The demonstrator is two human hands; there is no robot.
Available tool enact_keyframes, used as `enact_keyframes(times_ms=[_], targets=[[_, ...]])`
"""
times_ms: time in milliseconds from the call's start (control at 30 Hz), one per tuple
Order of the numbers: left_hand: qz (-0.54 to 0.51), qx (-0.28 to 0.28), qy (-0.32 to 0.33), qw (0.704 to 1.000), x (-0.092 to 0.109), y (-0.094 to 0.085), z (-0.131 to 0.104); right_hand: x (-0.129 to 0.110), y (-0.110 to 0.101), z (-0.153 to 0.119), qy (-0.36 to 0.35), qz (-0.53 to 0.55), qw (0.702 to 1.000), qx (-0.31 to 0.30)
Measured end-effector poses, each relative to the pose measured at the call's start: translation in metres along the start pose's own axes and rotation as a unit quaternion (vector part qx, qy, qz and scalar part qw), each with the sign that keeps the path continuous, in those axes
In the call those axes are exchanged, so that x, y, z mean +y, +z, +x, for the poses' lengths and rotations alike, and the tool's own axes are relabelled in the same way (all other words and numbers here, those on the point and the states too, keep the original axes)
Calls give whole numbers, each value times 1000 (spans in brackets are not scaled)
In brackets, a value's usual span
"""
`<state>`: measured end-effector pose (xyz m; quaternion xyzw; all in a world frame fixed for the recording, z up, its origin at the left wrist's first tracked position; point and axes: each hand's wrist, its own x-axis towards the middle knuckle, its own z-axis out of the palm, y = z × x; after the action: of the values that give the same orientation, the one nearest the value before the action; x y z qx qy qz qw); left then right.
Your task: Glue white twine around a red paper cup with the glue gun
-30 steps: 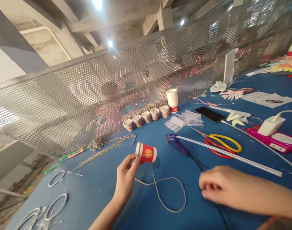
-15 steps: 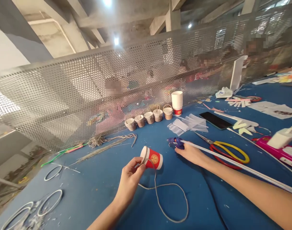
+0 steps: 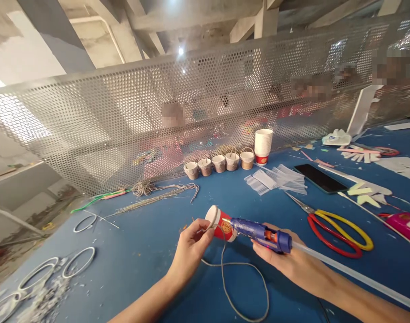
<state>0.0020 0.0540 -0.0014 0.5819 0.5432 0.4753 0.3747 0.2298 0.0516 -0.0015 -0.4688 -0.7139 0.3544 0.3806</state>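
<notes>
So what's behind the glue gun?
Behind the glue gun you can see part of a red cup, the right hand and the blue table. The gun covers bits of each, so those are hidden.

Smooth paper cup (image 3: 226,230); glossy plastic glue gun (image 3: 255,229); matt cord (image 3: 222,264); perforated metal screen (image 3: 134,130) at twelve o'clock; smooth surface (image 3: 147,273).

The sole view looks forward and down from the person's head, across the blue worktop (image 3: 124,251) toward the perforated metal screen (image 3: 131,121). The left hand (image 3: 189,246) and right hand (image 3: 292,262) are close to the camera, well before that screen; the concrete ceiling (image 3: 205,18) shows above it.
</notes>
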Motion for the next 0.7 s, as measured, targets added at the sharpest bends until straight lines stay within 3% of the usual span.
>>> enact_keyframes(times_ms=[133,267,467,700], targets=[[17,-11,4,1000,-2,1,-1,-4,1,0,-28,-1,999,-31],[10,-10,-1,1000,1,2,-2,1,8,2,-73,38,997,2],[-43,-33,-55,997,12,10,-9,9,26,4,-80,132,987,35],[-76,-55,-78,993,12,22,-17,8,35,8,-96,82,990,68]])
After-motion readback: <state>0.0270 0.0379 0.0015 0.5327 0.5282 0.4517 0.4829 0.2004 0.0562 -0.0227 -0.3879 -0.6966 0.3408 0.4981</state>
